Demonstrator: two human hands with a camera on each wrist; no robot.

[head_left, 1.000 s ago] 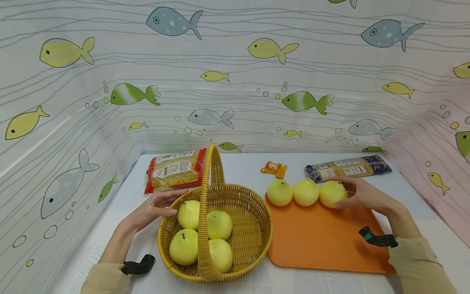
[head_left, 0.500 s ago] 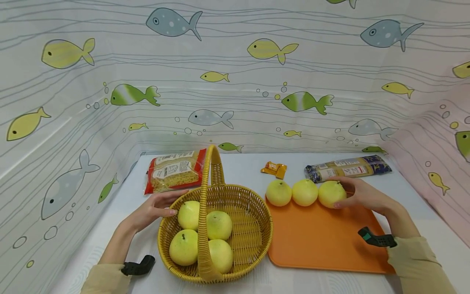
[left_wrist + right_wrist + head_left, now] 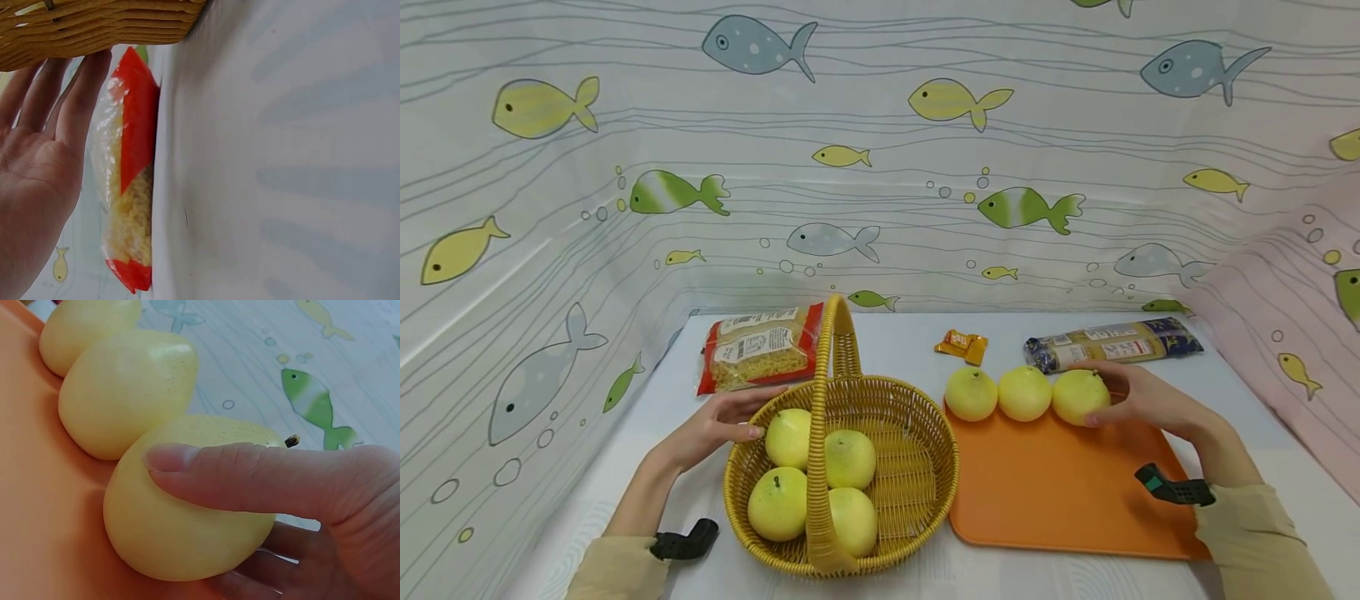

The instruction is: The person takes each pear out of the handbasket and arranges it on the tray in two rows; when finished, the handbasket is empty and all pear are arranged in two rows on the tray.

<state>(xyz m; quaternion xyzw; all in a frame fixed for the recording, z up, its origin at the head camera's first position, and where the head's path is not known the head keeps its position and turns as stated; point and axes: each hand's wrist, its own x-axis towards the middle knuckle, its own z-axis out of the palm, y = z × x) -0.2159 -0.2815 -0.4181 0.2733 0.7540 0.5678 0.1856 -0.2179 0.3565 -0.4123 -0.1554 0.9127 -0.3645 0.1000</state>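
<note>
In the head view, my left hand (image 3: 711,429) touches the left side of a wicker basket (image 3: 943,442), its fingers extended along the outer wall and its thumb at the rim. The left wrist view shows those fingers fairly straight against the wicker (image 3: 100,34). Several yellow pears (image 3: 778,504) lie in the basket's left half and middle. On the right, my right hand (image 3: 1138,400) holds the rightmost of three pears at the far edge of an orange tray (image 3: 1060,492). Its thumb (image 3: 219,475) lies across that pear (image 3: 169,531), with the fingers round the other side.
Behind the basket lies a red-ended bag of pasta (image 3: 760,350). Small orange wrapped packets (image 3: 961,345) and a long pack of noodles (image 3: 1112,342) lie beyond the tray. The basket's tall handle (image 3: 818,417) arches over its middle. Fish-printed sheeting encloses the table.
The view has shifted very slightly. Both hands, the basket and the pears stay where they were.
</note>
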